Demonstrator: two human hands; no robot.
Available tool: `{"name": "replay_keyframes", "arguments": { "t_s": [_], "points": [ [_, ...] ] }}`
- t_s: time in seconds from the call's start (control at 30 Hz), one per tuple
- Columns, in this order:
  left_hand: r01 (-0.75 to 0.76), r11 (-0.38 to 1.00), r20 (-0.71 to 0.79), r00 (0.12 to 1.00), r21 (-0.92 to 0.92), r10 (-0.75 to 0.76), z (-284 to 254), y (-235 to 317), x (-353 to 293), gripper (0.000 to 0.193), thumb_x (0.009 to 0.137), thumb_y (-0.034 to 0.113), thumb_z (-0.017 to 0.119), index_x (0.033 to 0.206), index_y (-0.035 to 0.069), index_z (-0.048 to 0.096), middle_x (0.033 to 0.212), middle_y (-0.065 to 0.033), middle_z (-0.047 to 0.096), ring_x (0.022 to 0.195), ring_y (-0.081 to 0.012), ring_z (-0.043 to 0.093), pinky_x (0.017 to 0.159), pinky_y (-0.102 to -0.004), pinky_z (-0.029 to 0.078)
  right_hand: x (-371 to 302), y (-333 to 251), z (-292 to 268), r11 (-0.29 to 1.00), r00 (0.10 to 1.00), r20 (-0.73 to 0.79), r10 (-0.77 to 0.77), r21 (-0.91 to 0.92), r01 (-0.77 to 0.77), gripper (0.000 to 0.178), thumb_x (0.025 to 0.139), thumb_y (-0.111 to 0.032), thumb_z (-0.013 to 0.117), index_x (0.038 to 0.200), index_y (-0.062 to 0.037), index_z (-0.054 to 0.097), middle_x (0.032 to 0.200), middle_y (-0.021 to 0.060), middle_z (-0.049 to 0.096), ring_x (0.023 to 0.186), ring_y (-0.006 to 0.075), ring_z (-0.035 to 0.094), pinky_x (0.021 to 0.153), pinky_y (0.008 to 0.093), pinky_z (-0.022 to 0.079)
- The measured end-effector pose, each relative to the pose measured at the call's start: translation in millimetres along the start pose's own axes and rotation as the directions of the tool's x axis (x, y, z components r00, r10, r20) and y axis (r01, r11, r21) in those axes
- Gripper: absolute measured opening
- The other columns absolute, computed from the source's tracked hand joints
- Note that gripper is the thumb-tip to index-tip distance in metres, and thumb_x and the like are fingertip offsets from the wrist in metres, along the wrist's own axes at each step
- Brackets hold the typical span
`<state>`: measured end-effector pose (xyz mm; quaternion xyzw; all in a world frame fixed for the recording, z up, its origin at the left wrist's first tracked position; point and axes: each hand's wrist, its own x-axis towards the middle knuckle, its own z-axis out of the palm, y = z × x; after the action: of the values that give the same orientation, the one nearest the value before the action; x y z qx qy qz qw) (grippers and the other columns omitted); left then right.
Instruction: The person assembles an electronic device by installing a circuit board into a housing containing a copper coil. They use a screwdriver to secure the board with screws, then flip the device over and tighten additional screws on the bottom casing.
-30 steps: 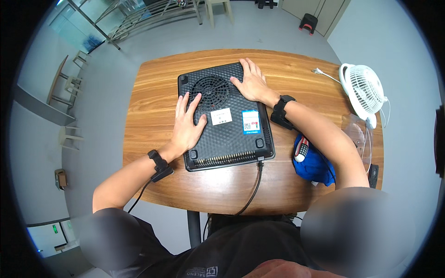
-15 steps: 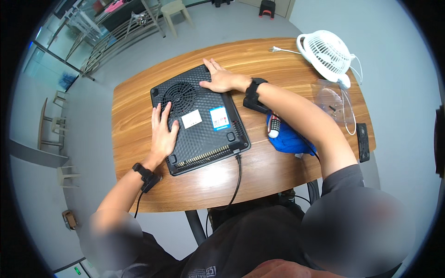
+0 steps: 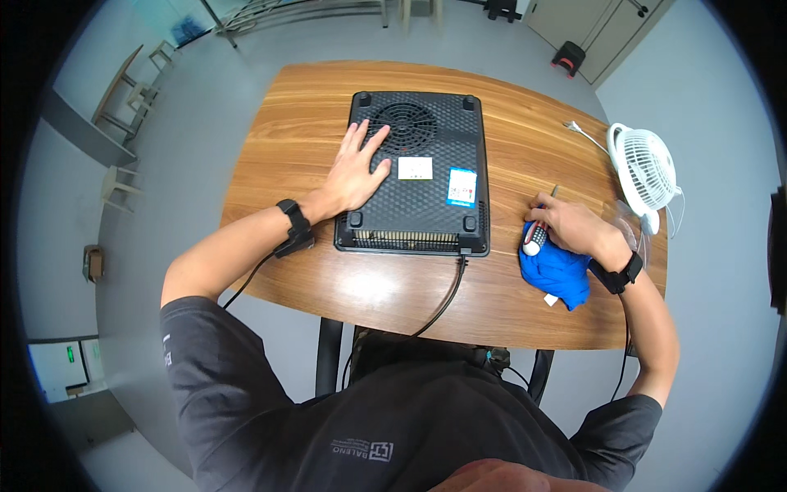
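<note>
A black induction cooker [image 3: 426,201] lies upside down on the wooden table, its round fan grille, corner feet and two labels facing up. My left hand [image 3: 354,176] rests flat on its left side with fingers spread, the tips reaching the grille. Off to the right, my right hand [image 3: 574,225] has its fingers closed around a screwdriver [image 3: 537,236] with a red, black and white handle. That tool lies over a bunched blue cloth [image 3: 557,275]; a thin tip pokes out beyond the fingers. My hand hides the middle of the tool.
A white fan [image 3: 643,168] with a cord and plug stands at the table's far right. Beside it is a clear plastic bag [image 3: 627,217], partly behind my right hand. The cooker's black cord [image 3: 447,299] drops over the table's front edge [image 3: 385,318]. Both wrists wear black straps with cables.
My right hand has left the cooker's far right corner and closed on the screwdriver by the blue cloth. My left hand stays on the cooker. The whole view has turned.
</note>
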<state>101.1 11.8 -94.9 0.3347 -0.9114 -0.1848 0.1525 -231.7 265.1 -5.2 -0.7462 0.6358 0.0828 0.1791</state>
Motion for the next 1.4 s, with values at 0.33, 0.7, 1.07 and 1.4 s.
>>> {"name": "replay_keyframes", "arguments": {
  "t_s": [0.33, 0.7, 1.07, 1.4],
  "points": [
    [-0.064, 0.998, 0.136, 0.989, -0.020, 0.067, -24, -1, -1, 0.066, 0.101, 0.038, 0.052, 0.159, 0.017, 0.029, 0.164, -0.0253, 0.018, 0.153, -0.0439, 0.011, 0.124, -0.0522, 0.019, 26, 5, -4, 0.993, 0.994, 0.005, -0.107, -0.056, 0.107, 0.035, 0.080, 0.002, 0.067, 0.114, -0.0054, 0.066, 0.118, 0.0126, 0.058, 0.110, 0.0341, 0.063, 0.090, 0.0445, 0.053],
    [-0.062, 0.997, 0.380, 0.924, 0.050, 0.038, -123, -67, -62, 0.027, 0.093, 0.008, 0.062, 0.119, 0.001, 0.063, 0.121, -0.0171, 0.061, 0.110, -0.0358, 0.061, 0.095, -0.0429, 0.052, 33, -9, -84, 0.991, 0.987, -0.098, -0.128, -0.058, 0.123, 0.039, 0.071, 0.002, 0.076, 0.106, -0.0035, 0.060, 0.111, 0.0136, 0.054, 0.098, 0.0373, 0.063, 0.084, 0.0463, 0.054],
    [-0.100, 0.981, 0.465, 0.885, 0.169, 0.010, -133, -75, -107, 0.015, 0.088, 0.007, 0.067, 0.101, 0.000, 0.064, 0.100, -0.0170, 0.066, 0.096, -0.0378, 0.065, 0.084, -0.0442, 0.054, 99, -67, -134, 0.940, 0.895, -0.296, -0.333, -0.035, 0.339, 0.042, 0.073, 0.000, 0.076, 0.110, -0.0042, 0.057, 0.112, 0.0124, 0.052, 0.097, 0.0361, 0.062, 0.081, 0.0465, 0.053],
    [-0.071, 0.990, 0.329, 0.944, 0.123, 0.026, -124, -74, -122, 0.013, 0.090, 0.007, 0.065, 0.102, 0.001, 0.062, 0.099, -0.0168, 0.066, 0.095, -0.0385, 0.064, 0.083, -0.0455, 0.053, 124, -100, -135, 0.901, 0.866, -0.266, -0.424, -0.032, 0.432, 0.040, 0.078, -0.005, 0.075, 0.114, -0.0053, 0.057, 0.114, 0.0125, 0.052, 0.100, 0.0361, 0.062, 0.084, 0.0472, 0.053]
  ]
}}
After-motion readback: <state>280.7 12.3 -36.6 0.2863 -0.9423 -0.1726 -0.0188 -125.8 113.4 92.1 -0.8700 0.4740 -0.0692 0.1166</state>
